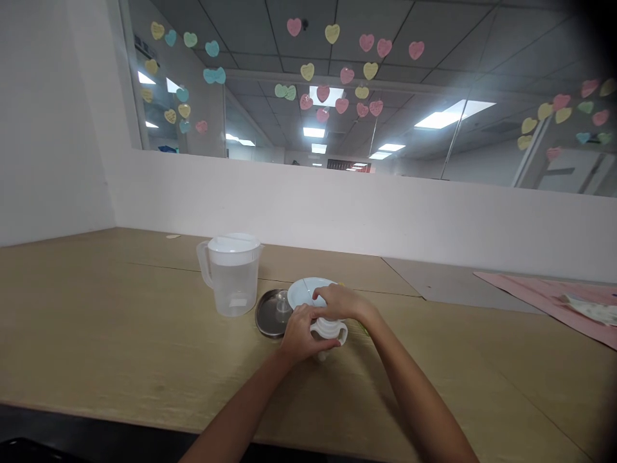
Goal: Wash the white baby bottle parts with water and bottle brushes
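My left hand point(303, 335) is wrapped round a small white bottle point(328, 330) with handles at its sides. Over the bottle's top is my right hand point(339, 301), its fingers bent and close together; what they grip, if anything, is hidden. A pale round plate point(299, 292) lies just behind both hands. To its left, a round metal dish point(270, 316) holds a small clear piece point(283, 307). Farther left stands a clear lidded pitcher point(235, 283), its handle pointing left.
A pink cloth point(540, 292) with a patterned item point(592, 310) on it lies at the table's right. The wooden table point(120, 334) meets a white wall below a window with heart-shaped notes. Its front edge runs below my forearms.
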Tool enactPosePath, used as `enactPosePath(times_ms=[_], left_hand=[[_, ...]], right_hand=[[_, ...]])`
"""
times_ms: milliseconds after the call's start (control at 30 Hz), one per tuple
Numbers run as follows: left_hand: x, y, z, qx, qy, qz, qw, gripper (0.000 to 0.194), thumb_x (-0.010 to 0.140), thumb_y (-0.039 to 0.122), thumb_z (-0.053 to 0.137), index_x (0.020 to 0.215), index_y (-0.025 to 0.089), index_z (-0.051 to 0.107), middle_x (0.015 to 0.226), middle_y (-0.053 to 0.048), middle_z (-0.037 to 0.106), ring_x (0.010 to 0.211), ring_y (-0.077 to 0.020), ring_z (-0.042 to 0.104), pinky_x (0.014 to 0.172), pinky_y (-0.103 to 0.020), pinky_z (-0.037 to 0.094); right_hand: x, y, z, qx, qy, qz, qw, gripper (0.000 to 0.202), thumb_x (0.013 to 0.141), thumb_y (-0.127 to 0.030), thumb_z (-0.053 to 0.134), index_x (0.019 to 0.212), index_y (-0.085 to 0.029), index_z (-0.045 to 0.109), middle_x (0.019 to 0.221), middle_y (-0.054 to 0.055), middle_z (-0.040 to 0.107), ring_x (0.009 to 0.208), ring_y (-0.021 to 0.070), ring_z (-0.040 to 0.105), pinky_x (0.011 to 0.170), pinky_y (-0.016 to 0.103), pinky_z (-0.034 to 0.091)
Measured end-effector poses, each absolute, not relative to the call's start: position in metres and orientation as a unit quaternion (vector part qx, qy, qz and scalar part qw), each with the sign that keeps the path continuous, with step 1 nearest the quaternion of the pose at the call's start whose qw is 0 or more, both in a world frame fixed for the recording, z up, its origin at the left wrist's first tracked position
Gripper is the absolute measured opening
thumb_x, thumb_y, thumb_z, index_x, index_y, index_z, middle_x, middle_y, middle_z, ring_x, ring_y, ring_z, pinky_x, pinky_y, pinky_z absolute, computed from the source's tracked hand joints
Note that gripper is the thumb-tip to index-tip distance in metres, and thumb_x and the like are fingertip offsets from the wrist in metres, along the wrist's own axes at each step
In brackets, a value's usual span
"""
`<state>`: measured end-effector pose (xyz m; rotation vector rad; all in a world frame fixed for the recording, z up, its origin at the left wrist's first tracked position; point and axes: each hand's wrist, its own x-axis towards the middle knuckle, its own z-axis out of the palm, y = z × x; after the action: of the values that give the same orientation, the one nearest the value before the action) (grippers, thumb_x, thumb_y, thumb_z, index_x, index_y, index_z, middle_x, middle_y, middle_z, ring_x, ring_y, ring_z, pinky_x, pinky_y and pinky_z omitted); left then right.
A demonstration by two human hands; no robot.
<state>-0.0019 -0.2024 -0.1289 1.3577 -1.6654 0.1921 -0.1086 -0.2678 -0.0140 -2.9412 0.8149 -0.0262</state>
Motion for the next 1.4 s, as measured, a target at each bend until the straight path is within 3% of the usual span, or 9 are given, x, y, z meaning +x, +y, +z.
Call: enactPosePath(times_ms=[200,400,633,733,833,1033,1200,1300,1400], left_hand=[[0.001,-0.205,-0.131,0.545,-0.690,0.097,0.467,0.053,0.056,0.055,0.064,0.093,0.018,0.058,0.082,-0.007,0.060,0.079,-0.0212,0.052,0.074,-0.034,0.038],[0.004,-0.206,-0.133,0.548,-0.680,0.117,0.472,0.046,0.056,0.055,0.063,0.081,0.017,0.059,0.079,-0.007,0.059,0.080,-0.0223,0.052,0.076,-0.036,0.038],[0.009,-0.200,-0.128,0.506,-0.727,0.107,0.451,0.061,0.060,0.052,0.061,0.108,0.016,0.054,0.095,-0.011,0.060,0.088,-0.0252,0.051,0.081,-0.038,0.036],[0.017,-0.200,-0.128,0.478,-0.691,0.113,0.530,0.044,0.074,0.040,0.050,0.111,0.017,0.051,0.091,-0.009,0.060,0.086,-0.0225,0.052,0.081,-0.036,0.036],[0.032,-0.205,-0.131,0.565,-0.548,0.131,0.603,0.029,0.081,0.025,0.036,0.105,0.020,0.052,0.090,-0.006,0.059,0.088,-0.0205,0.052,0.083,-0.035,0.036],[0.052,-0.218,-0.138,0.738,-0.507,0.099,0.433,0.042,0.065,0.008,0.044,0.106,0.016,0.050,0.109,-0.011,0.053,0.107,-0.0248,0.043,0.092,-0.037,0.029],[0.049,-0.216,-0.138,0.799,-0.470,0.091,0.363,0.039,0.061,0.010,0.050,0.099,0.015,0.048,0.102,-0.012,0.047,0.099,-0.0266,0.044,0.084,-0.039,0.035],[0.049,-0.214,-0.134,0.789,-0.421,0.115,0.433,0.040,0.065,0.010,0.050,0.104,0.014,0.043,0.100,-0.012,0.042,0.096,-0.0241,0.045,0.084,-0.037,0.038],[0.049,-0.215,-0.129,0.709,-0.373,0.191,0.567,0.039,0.073,0.022,0.051,0.109,0.014,0.038,0.102,-0.011,0.040,0.097,-0.0222,0.045,0.087,-0.038,0.039]], right_hand=[[-0.117,-0.275,-0.009,-0.972,0.215,0.030,0.092,0.067,0.054,-0.052,0.065,0.114,-0.024,0.051,0.096,0.006,0.061,0.082,0.0208,0.056,0.060,0.024,0.039],[-0.111,-0.262,-0.011,-0.979,0.196,-0.002,0.058,0.048,0.065,-0.048,0.057,0.107,-0.024,0.057,0.086,0.005,0.063,0.078,0.0205,0.056,0.058,0.025,0.037],[-0.111,-0.266,-0.008,-0.966,0.233,-0.003,0.107,0.052,0.061,-0.053,0.059,0.102,-0.022,0.058,0.093,0.006,0.062,0.080,0.0207,0.056,0.056,0.023,0.038],[-0.113,-0.267,-0.006,-0.962,0.236,0.005,0.137,0.048,0.062,-0.052,0.059,0.100,-0.022,0.059,0.084,0.004,0.063,0.067,0.0171,0.057,0.052,0.023,0.038],[-0.113,-0.269,-0.009,-0.949,0.262,0.008,0.173,0.055,0.062,-0.051,0.060,0.108,-0.022,0.054,0.074,0.003,0.062,0.050,0.0131,0.053,0.045,0.023,0.037],[-0.114,-0.276,-0.015,-0.942,0.264,0.012,0.208,0.059,0.063,-0.051,0.060,0.112,-0.019,0.051,0.052,-0.001,0.055,0.038,0.0108,0.047,0.039,0.021,0.035],[-0.116,-0.274,-0.011,-0.938,0.265,0.027,0.221,0.069,0.060,-0.058,0.060,0.115,-0.019,0.048,0.052,-0.001,0.054,0.039,0.0114,0.046,0.039,0.022,0.036],[-0.116,-0.273,-0.007,-0.944,0.269,0.025,0.189,0.070,0.060,-0.065,0.056,0.111,-0.018,0.052,0.061,0.003,0.059,0.046,0.0134,0.051,0.046,0.024,0.038],[-0.114,-0.275,-0.006,-0.953,0.276,-0.055,0.116,0.062,0.066,-0.065,0.050,0.104,-0.016,0.057,0.075,0.008,0.063,0.065,0.0183,0.057,0.060,0.026,0.040]])
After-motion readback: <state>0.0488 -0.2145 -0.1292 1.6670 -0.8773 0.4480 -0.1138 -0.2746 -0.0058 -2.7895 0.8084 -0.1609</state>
